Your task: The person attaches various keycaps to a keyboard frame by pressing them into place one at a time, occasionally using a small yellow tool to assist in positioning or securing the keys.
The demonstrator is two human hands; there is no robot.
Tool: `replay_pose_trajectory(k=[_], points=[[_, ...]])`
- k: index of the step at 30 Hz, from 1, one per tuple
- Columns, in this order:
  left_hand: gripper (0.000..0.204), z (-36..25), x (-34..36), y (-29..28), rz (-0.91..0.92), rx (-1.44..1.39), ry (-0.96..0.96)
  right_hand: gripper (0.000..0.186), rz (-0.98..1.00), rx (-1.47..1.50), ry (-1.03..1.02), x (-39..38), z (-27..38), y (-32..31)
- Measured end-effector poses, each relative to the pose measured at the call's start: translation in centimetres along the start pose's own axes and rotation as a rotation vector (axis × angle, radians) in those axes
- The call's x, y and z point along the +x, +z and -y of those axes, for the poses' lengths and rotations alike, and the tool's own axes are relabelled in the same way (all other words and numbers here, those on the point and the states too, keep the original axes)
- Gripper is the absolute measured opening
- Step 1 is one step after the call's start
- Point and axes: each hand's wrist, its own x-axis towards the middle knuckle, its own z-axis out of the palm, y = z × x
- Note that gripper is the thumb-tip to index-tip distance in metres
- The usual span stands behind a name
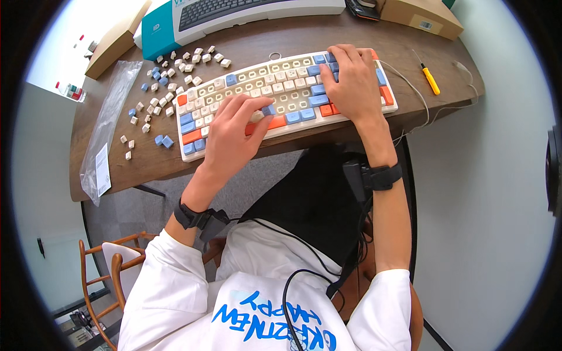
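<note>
My left hand (231, 131) pinching a blue keycap (268, 110) over the keyboard (281, 88) on the wooden table (281, 41), my right hand (350, 79) flat on its right end, fingers spread, loose keycaps (164, 93) to the left

Table (328, 35): dark brown wood, curved near edge.
Plastic bag (108, 126): clear, empty, lying flat at the left end of the table.
Screwdriver (431, 80): yellow handle, on the right part of the table.
Boxed keyboard (234, 14): white and teal carton along the far edge.
Cardboard boxes: one far left (114, 44), one far right (424, 16).
Wooden chair (111, 263): near left, on the floor.
Floor (497, 193): pale, on the right.
</note>
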Motion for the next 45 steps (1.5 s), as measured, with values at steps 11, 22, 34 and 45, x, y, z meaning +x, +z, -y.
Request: replay_pose_trajectory(k=[11,22,34,45], points=[[0.026,-0.1,-0.2,-0.1,-0.005,-0.015,-0.004,0.031,-0.065,0.140,0.038,-0.3,-0.1,-0.1],[0.021,-3.1,3.0,0.9,-0.006,-0.158,-0.047,0.047,-0.441,0.431,0.151,-1.1,0.2,-2.1],[0.019,-4.7,7.7,7.3,0.029,0.002,0.005,0.034,-0.697,0.447,0.574,-3.0,-5.2,-6.8],[0.018,-4.8,7.9,8.8,0.028,-0.033,-0.097,0.027,-0.473,-0.064,0.488,-4.0,-12.3,-3.4]])
